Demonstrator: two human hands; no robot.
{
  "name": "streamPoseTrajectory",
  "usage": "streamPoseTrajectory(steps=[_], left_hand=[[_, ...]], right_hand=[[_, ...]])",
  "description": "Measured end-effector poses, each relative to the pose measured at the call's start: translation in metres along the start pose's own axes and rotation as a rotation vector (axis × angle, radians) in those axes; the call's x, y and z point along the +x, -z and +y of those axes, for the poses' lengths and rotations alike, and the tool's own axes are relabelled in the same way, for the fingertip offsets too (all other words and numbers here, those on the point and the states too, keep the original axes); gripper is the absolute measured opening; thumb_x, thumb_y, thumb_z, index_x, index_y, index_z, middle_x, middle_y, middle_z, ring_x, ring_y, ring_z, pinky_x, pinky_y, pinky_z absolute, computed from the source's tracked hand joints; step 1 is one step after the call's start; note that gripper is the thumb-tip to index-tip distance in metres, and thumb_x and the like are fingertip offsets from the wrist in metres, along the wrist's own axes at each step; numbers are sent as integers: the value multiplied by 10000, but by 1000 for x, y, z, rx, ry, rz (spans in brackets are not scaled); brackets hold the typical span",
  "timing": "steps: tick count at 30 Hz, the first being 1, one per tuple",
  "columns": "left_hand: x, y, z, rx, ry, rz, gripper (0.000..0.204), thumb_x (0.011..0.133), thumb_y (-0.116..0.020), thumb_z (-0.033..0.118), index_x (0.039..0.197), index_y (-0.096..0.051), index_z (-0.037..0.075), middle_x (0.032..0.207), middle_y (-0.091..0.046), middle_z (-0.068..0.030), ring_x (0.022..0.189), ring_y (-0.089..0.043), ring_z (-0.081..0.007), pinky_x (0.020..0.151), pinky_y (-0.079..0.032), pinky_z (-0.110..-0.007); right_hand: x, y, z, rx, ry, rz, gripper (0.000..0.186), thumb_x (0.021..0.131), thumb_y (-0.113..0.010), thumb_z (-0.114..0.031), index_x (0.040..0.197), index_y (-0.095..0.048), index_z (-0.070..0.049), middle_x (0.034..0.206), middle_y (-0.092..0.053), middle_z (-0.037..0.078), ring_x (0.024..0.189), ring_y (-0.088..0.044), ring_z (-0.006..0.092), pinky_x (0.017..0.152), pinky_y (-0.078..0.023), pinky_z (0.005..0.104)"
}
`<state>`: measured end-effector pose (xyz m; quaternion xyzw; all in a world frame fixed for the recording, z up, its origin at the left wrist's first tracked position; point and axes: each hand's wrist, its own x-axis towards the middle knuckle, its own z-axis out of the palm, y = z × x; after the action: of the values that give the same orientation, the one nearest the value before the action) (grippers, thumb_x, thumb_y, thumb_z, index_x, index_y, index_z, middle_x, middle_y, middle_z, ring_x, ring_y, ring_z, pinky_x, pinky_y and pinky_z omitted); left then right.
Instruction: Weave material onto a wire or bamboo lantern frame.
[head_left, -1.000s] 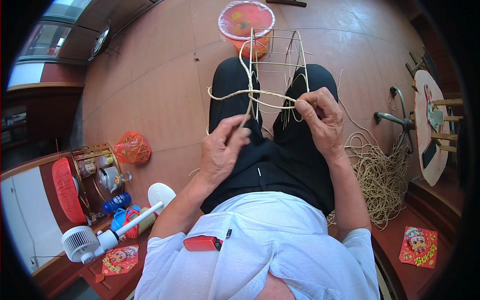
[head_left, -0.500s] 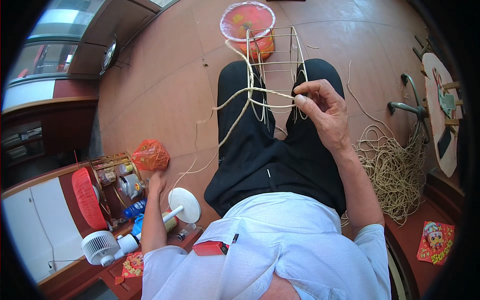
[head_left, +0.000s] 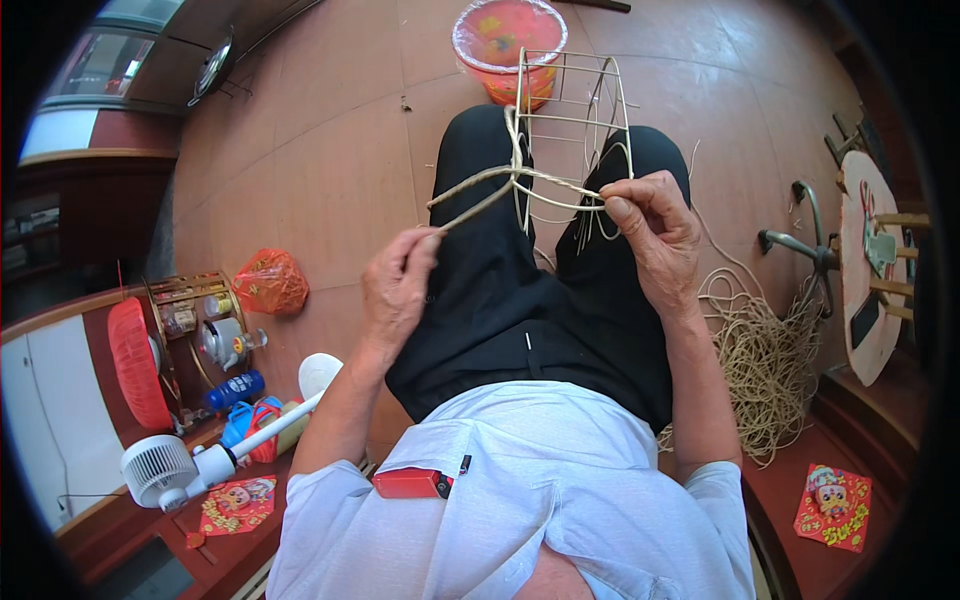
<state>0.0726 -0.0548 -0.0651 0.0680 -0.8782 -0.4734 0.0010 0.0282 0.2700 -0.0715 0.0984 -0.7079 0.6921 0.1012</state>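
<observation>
A wire frame [head_left: 522, 80] like an open rack stands tilted between my knees. Pale twisted cord [head_left: 478, 211] is wrapped round its near left corner and runs along its near edge. My left hand [head_left: 398, 280] is closed, pinching a strand of this cord to the left of the frame, over my thigh. At the frame's near right corner my right hand [head_left: 660, 225] pinches the cord against or beside the wire between thumb and forefinger. Exactly what lies under those fingertips is hidden. Another short cord end sticks out to the left, above my left hand.
A large tangled heap of cord [head_left: 765, 370] lies to my right. Beyond the frame stands a red bin [head_left: 490, 82] with a liner. On the left are a red plastic bag [head_left: 272, 282], a white fan [head_left: 160, 470] and a kettle [head_left: 228, 342]. A round wooden stool [head_left: 868, 330] is at right.
My left hand has come from the far left beside the red bag to near the frame, with the cord strand now pulled straighter. My right hand keeps its pinch at the frame.
</observation>
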Motion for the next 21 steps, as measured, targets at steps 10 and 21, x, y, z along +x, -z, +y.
streamPoseTrajectory(steps=[10, 21], left_hand=[[-97, 258, -284, 1212, 836, -34, 442, 1005, -675, 383, 1255, -772, 33, 1242, -777, -277, 1219, -740, -454, 1051, -575, -543], [13, 95, -49, 149, 60, -44, 242, 1128, -613, 121, 1299, -768, 50, 1083, -800, -84, 967, -780, -154, 828, -616, -312]], right_hand=[[2, -4, -7, -103, 35, 32, 176, 1013, -838, -215, 1090, -832, -57, 920, -600, -10, 798, -560, 98, 679, -466, 271], [-2, -2, -3, -210, 69, 32, 188, 1019, -831, -224, 1070, -812, -45, 891, -600, 4, 793, -568, 128, 692, -486, 296]])
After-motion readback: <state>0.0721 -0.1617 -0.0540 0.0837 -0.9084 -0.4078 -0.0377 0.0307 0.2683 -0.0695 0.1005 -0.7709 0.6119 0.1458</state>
